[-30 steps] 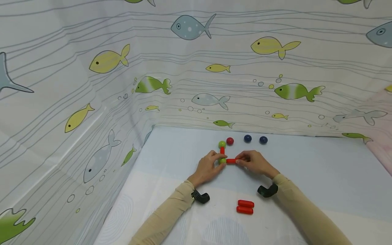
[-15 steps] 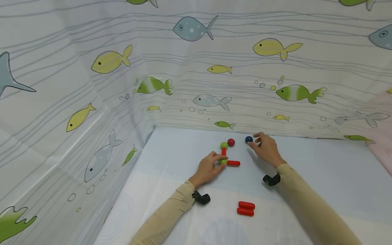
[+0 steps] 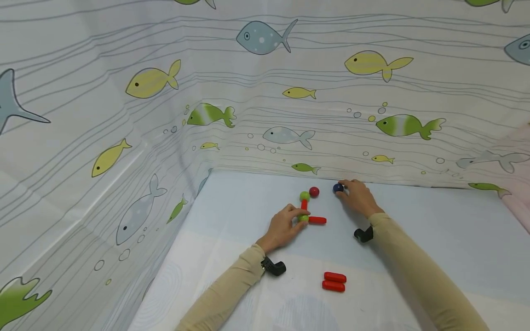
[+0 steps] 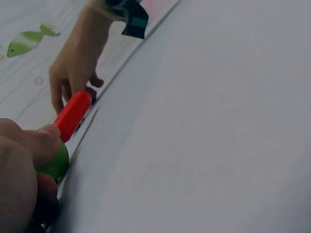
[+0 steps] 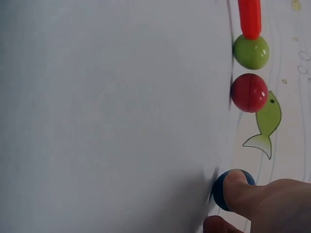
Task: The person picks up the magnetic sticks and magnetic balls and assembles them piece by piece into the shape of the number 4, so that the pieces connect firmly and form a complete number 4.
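My left hand pinches a green ball between thumb and fingers. From that ball one red rod points right. Another red rod runs away from me to a second green ball. Farther back, my right hand holds a dark blue ball by thumb and fingers; in the right wrist view the thumb presses on this blue ball. A red ball rests close beside the far green ball. The second blue ball seen earlier is hidden, apparently behind the right hand.
Two loose red rods lie side by side nearer to me on the pale table. A fish-printed curtain rises behind the table's far edge and along the left side.
My right hand has let go of the red rod pointing right, moved back and right, and taken hold of a blue ball. The left hand stays on the near green ball.
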{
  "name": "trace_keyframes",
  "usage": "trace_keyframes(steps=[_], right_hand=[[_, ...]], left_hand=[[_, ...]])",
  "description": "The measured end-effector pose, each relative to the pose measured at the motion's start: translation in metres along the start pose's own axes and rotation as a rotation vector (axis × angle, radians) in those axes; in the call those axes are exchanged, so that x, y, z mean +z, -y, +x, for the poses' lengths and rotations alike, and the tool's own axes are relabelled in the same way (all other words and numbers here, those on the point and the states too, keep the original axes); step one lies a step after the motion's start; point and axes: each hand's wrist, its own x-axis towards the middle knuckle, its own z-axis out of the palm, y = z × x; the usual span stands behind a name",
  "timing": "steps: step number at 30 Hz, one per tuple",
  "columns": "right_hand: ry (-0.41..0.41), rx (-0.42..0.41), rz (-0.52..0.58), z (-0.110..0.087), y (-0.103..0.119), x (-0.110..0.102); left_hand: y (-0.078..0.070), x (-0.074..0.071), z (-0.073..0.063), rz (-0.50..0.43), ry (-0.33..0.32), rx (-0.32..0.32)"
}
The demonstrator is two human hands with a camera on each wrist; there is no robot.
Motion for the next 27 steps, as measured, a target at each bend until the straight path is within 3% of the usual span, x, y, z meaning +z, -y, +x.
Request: trace_keyframes(steps=[7,18,27], right_hand=[[-0.009,-0.047,-0.010,-0.004,0.001,0.004],[0.064,-0.206,0.007,-0.036,-0.002,0.002],[0.191,-0.265,0.086,-0.059,0.009,-0.002]], left_hand=[[0.001,0.002,-0.001,0.006,-0.003,-0.005],[0.001,0.006,0.000,0.019,-0.009,-0.007],[0.002,0.004,0.001,0.010,-0.036,-0.004]])
